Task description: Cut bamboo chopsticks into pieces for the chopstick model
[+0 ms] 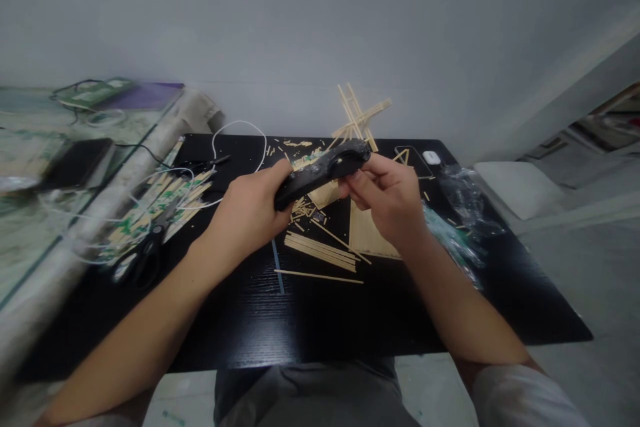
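In my left hand is a black hot glue gun, held slantwise above the table, with small screws along its body. My right hand is at the gun's right end, thumb and fingers pinched together; what lies between them, if anything, is hidden. Below the gun are several thin wooden sticks in a loose row. One single stick lies nearer to me, beside a bluish translucent strip. Short cut pieces are scattered behind them.
A crossed stick structure stands at the back. Black-handled scissors and packaged sticks lie left, with a looping white cord. On the right are a wooden board, a clear plastic bag and a white case.
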`<state>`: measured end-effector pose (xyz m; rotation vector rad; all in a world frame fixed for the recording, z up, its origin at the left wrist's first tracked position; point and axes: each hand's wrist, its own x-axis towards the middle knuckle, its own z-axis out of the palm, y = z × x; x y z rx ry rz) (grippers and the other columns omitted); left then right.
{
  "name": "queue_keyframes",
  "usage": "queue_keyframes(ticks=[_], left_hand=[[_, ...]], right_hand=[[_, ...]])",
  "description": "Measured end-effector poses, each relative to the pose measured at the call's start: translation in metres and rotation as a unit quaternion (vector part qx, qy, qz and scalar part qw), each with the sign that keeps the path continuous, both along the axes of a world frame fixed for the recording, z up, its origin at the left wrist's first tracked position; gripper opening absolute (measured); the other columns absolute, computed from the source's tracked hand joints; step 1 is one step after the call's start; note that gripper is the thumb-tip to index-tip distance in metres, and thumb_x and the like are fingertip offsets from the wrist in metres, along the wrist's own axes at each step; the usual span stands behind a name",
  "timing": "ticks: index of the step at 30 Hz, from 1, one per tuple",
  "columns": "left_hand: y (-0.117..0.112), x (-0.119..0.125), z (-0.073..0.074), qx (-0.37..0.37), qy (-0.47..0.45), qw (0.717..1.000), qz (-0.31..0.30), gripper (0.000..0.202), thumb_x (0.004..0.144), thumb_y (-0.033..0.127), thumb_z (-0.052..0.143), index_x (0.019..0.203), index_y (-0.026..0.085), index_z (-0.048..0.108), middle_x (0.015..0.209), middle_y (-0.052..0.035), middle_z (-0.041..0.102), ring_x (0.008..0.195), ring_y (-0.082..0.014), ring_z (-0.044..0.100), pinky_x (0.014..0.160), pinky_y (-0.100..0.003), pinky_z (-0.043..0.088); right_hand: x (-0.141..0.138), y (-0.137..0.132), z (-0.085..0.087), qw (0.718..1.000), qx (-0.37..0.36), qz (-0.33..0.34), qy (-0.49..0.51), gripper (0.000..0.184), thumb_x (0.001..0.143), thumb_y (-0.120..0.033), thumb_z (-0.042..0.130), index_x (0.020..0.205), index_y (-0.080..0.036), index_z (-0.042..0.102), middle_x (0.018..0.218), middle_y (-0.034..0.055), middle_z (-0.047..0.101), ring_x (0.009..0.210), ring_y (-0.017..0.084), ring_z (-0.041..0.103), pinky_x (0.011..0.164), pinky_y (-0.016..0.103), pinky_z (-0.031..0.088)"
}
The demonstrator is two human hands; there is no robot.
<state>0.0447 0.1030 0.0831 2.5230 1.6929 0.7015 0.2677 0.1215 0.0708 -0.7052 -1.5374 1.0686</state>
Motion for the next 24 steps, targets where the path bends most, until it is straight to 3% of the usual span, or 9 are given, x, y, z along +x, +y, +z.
queue_keyframes(ticks=[6,24], left_hand=[[-0.0019,-0.0005,0.0035,-0.002,-0.021,0.999,-0.027,0.010,0.084,0.020,0.058,0.092,0.024,0.053,0.084,-0.0026,0.068,0.074,-0.0197,0.063,0.066,-0.029,0.040],[-0.0043,0.0010,0.0006,-0.008,0.021,1.000,0.008,0.016,0.087,0.024,0.058,0.103,0.024,0.059,0.083,-0.0044,0.071,0.071,-0.0223,0.066,0.062,-0.031,0.038]], right_hand=[[0.0035,0.0026,0.0027,0.998,0.005,0.063,0.006,0.024,0.100,-0.040,0.071,0.090,-0.018,0.072,0.070,-0.0009,0.067,0.048,0.006,0.038,0.043,0.023,0.029],[0.0006,0.0019,0.0024,0.999,0.040,0.021,-0.016,0.030,0.102,-0.043,0.067,0.087,-0.017,0.072,0.069,-0.0001,0.067,0.047,0.006,0.037,0.042,0.023,0.029]])
